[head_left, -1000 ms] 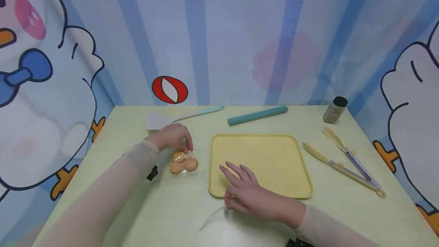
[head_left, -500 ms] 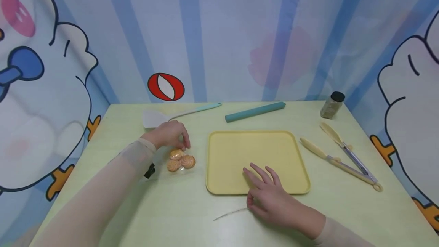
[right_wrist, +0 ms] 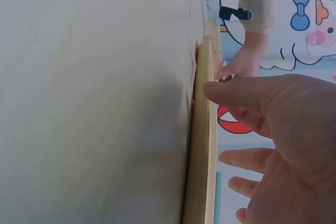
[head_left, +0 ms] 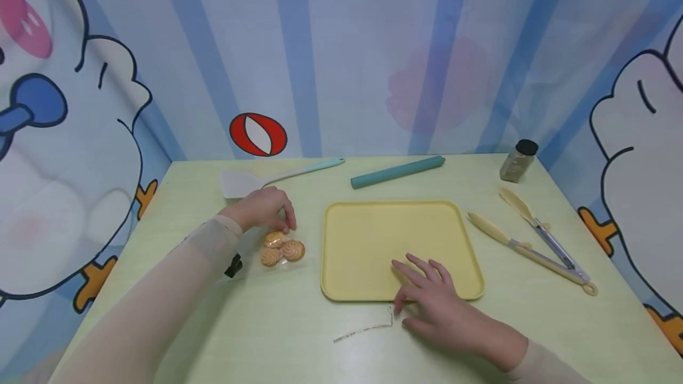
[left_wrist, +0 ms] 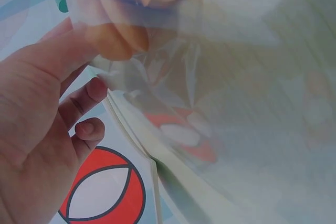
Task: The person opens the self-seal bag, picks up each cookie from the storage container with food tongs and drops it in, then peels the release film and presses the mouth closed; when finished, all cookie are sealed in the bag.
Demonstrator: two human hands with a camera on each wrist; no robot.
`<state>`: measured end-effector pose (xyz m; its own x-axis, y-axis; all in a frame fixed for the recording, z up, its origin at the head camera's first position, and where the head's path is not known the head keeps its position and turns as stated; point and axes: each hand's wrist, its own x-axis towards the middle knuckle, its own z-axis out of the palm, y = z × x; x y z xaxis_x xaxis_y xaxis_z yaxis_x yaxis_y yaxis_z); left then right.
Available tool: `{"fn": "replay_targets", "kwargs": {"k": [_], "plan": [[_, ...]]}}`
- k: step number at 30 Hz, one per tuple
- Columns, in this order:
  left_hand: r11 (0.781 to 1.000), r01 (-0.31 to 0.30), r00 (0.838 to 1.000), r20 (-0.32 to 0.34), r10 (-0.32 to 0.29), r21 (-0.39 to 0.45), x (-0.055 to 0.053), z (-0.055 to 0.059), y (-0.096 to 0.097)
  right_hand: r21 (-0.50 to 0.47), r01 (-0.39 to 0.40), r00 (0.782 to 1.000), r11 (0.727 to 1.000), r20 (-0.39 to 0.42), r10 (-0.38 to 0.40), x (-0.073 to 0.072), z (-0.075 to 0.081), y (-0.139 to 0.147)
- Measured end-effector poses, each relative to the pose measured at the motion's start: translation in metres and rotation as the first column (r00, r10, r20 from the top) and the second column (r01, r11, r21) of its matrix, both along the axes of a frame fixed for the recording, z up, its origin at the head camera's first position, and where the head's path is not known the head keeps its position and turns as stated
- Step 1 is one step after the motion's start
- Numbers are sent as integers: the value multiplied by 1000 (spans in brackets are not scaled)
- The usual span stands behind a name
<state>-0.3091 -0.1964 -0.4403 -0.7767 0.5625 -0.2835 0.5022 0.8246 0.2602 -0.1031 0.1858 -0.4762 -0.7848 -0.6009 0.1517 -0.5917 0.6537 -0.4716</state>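
Observation:
My left hand (head_left: 265,209) pinches the top edge of a clear plastic bag (left_wrist: 210,72) between thumb and fingers. Inside the bag, round swirled cookies (head_left: 283,249) lie together on the table, left of the yellow tray (head_left: 368,236). My right hand (head_left: 445,316) hovers over the tray's front edge, thumb and index apart, other fingers spread, gripping nothing. Close by its thumb, a thin bent strip (head_left: 364,330), apparently torn plastic, rests on the table. In the right wrist view, the same right hand (right_wrist: 294,135) is beside the tray's rim.
Behind the left hand lies a spatula (head_left: 242,184) with a pale blue handle. A teal rod (head_left: 397,172) lies behind the tray. Beige-tipped tongs (head_left: 539,256) are spread to the tray's right, and a black-capped jar (head_left: 519,160) stands at the back right corner.
My right hand has moved rightward from near the tray's front left, carrying the strip, then released it onto the table. The left hand has stayed at the cookie bag.

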Motion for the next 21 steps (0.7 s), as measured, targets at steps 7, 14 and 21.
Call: {"fn": "replay_targets", "kwargs": {"k": [7, 14, 21], "plan": [[1000, -6, 1000, -2, 6, 1, 0, -1, -1, 30, -47, 996, 998, -69, 49, -7, -5, -1], [999, -32, 999, 12, 32, 10, 0, -3, 0, 90, -78, 988, 993, -127, 89, -1, -4, 0], [999, -40, 999, 16, 40, 22, 2, -4, -2, 72, -100, 992, 992, -70, 105, 6, 6, 4]]}}
